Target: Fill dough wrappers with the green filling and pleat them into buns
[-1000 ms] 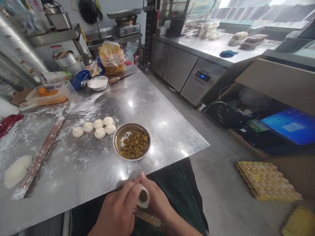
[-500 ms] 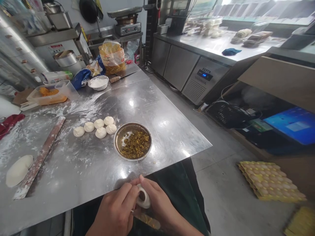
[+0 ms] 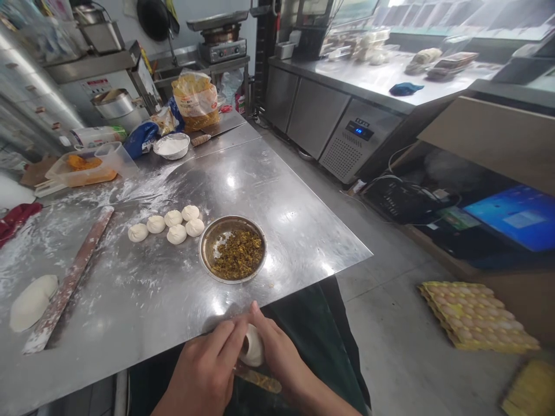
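No legible text anywhere.

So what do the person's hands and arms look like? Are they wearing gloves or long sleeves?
No gloves! The left hand and the right hand are bare, and no ring or watch shows on them. The bare right forearm has no sleeve in view. Below them is soft-looking dark green cloth, maybe trousers or an apron.
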### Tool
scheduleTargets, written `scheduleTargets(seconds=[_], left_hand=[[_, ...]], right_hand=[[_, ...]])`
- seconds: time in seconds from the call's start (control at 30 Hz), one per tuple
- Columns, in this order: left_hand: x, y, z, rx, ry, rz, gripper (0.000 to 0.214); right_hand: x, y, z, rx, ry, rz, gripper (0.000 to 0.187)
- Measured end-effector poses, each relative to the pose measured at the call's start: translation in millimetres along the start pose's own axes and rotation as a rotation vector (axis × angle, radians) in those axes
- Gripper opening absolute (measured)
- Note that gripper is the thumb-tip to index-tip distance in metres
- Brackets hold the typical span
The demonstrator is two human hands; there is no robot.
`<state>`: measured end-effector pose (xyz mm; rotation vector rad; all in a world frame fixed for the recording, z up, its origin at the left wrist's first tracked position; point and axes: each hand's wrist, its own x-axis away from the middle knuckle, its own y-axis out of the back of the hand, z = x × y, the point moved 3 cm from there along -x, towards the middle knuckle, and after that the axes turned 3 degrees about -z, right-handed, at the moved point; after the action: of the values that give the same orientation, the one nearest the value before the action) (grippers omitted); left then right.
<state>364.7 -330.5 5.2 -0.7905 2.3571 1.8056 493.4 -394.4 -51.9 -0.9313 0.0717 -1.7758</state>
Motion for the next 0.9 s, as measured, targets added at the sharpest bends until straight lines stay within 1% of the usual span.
scheduleTargets(seconds=[0.1,0.13,0.27,0.33,0.43,0.57,0.63,0.73,0.83,0.9], left_hand=[[-1.0,1.2,0.1,0.047,0.015,-0.025,0.043],[-1.3,1.3,0.0,0.060,0.019,-0.024,0.043],[-1.4,1.0,-1.8,0.014,-0.015,0.002,0.051],[-0.1,1.3,-2.2,0.019,-0.019,-0.001,0.047],[1.6,2.0,-1.5,0.060,0.012,-0.003,0.041],[1.3,3.2,-1.4,0.003,-0.031,0.007,0.050],[1.0,4.2,-1.2,-0.004,-0.041,0.005,0.046],[1.0,5.3,-0.9,0.024,0.001,-0.001,0.039],[0.8,6.4,-2.6,-0.015,-0.022,-0.008,0.046],[0.5,8.1,-3.2,-0.022,-0.047,-0.020,0.048]], right_hand=[[0.4,-1.4,-0.7,-0.036,-0.033,0.058,0.061],[0.5,-1.5,-1.0,-0.037,-0.040,0.067,0.062],[-0.1,-0.3,0.2,-0.005,0.013,0.040,0.066],[-0.4,-0.9,-0.9,-0.024,-0.002,0.058,0.063],[-0.7,-1.8,-2.3,-0.058,-0.029,0.062,0.061],[-0.2,-2.9,-1.0,-0.059,-0.021,0.082,0.066],[-0.5,-3.7,-2.2,-0.072,-0.059,0.099,0.062],[-2.5,-3.1,-3.9,-0.065,-0.062,0.052,0.057],[-4.2,-2.8,-2.7,-0.035,-0.020,0.026,0.066],[-4.4,-3.6,-2.0,-0.034,-0.040,0.057,0.069]])
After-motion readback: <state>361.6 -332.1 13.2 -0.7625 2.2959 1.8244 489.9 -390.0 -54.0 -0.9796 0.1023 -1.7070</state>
